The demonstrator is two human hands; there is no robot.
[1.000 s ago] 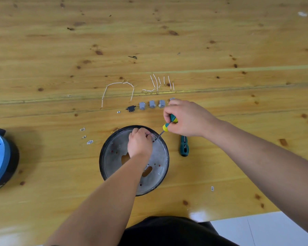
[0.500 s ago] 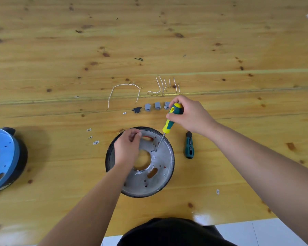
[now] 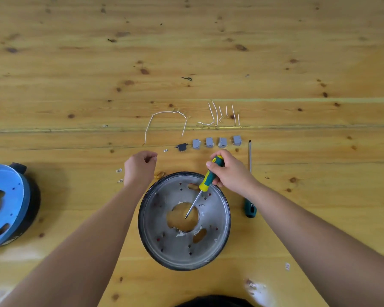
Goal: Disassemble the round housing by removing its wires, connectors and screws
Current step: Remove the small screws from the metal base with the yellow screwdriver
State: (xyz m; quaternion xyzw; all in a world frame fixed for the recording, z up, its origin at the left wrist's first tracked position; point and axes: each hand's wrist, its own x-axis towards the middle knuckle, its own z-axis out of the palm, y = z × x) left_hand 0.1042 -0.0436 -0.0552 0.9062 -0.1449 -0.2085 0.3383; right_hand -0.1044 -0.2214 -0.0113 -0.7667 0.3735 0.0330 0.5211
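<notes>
Over the round grey metal housing [image 3: 182, 235], your right hand [image 3: 228, 171] grips the yellow-green screwdriver [image 3: 205, 185]; left hand [image 3: 140, 168] curled, possibly pinching something too small to tell.

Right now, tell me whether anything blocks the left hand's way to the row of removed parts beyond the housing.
Nothing visible does. The left hand hovers beyond the round housing, fingers curled as if pinching something too small to see. Bare table lies between it and the tiny part, black connector and grey connectors.

head cam | looks steeply down | table [image 3: 275, 52] near | single view
</notes>
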